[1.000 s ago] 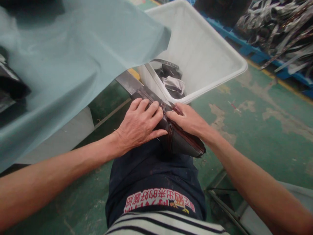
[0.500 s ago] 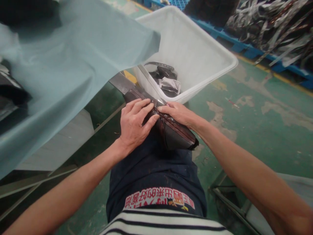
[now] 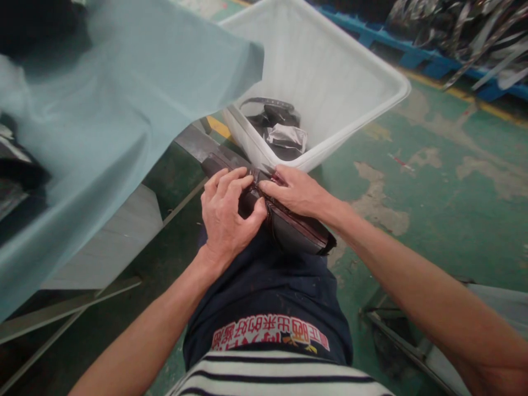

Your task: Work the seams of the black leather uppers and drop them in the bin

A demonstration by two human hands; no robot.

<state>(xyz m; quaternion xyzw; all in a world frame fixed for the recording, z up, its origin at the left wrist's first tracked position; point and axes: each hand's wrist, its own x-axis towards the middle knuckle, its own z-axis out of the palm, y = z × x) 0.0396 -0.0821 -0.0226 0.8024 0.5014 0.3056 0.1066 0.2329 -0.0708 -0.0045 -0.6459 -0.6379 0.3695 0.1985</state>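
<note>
Left hand: Your left hand (image 3: 225,212) lay on the far end of the bag (image 3: 299,234). Its fingers were curled over the bag and its thumb pushed on the side, so it had hold of it.
Right hand: Your right hand (image 3: 295,190) was just beside the left one. Its fingers were pinched tight on the bag's top edge.
Bag: The dark brown bag rested on your lap, on your dark blue trousers (image 3: 264,291).
Tub: A big white tub (image 3: 363,71) stood on the green floor (image 3: 433,209) just past your hands. Some dark scraps (image 3: 280,129) lay inside.
Cloth: A pale blue cloth (image 3: 124,110) hung on your left.
</note>
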